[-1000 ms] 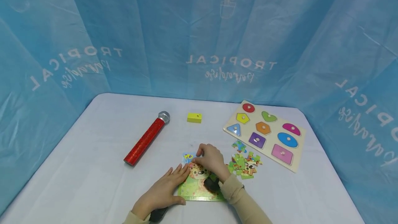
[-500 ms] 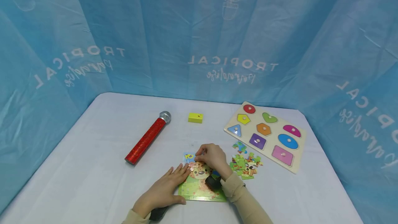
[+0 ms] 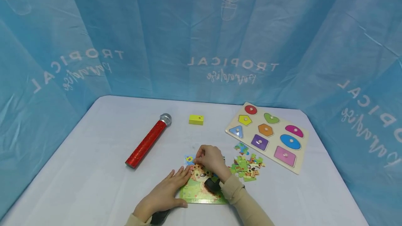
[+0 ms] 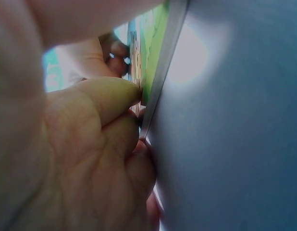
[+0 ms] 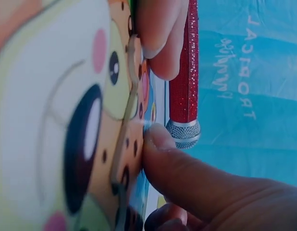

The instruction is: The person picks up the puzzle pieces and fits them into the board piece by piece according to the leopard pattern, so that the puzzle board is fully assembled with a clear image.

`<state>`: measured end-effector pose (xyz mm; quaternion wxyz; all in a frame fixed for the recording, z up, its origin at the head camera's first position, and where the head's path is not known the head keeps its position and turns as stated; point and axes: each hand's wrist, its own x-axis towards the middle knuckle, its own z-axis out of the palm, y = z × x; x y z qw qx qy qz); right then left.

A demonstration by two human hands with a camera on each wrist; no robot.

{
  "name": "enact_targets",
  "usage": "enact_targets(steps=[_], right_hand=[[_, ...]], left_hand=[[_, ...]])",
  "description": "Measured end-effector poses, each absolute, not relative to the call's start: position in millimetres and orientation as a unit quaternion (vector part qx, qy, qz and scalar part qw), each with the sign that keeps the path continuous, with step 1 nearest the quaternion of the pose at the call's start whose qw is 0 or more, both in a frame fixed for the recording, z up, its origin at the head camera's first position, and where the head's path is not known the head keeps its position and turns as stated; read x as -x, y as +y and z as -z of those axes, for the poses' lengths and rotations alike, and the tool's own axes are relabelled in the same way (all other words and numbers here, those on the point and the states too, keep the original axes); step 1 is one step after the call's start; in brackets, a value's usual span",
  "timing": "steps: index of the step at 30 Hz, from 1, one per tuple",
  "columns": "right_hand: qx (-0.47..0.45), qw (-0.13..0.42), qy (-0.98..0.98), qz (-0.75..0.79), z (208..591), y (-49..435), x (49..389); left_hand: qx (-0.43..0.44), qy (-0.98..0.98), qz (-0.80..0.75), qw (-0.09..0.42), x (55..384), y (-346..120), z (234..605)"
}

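The left hand [image 3: 168, 191] is laid, fingers straight, on the left edge of the puzzle board [image 3: 201, 196], near the front of the white table [image 3: 91, 149]. The right hand [image 3: 211, 159] is bent over the board, thumb set against a spotted piece [image 5: 132, 143]; whether it is pinched cannot be told. Three sides are screened by blue lettered curtains [image 3: 176, 27].

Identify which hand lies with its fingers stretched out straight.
The left hand: in the head view, its outstretched fingers reach the puzzle, whereas the right hand bends its fingers over it.
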<state>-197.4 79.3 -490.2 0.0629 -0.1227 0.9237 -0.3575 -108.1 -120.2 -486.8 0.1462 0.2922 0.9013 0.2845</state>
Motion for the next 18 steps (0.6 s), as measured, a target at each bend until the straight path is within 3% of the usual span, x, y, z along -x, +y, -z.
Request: enact_targets(steps=[10, 18], right_hand=[[0.123, 0.095, 0.876, 0.456, 479, 108, 203], [-0.017, -0.047, 0.936, 0.349, 480, 174, 209]], left_hand=[[-0.271, 0.907, -0.286, 0.147, 111, -120, 486], [-0.258, 0.909, -0.292, 0.146, 110, -122, 485]])
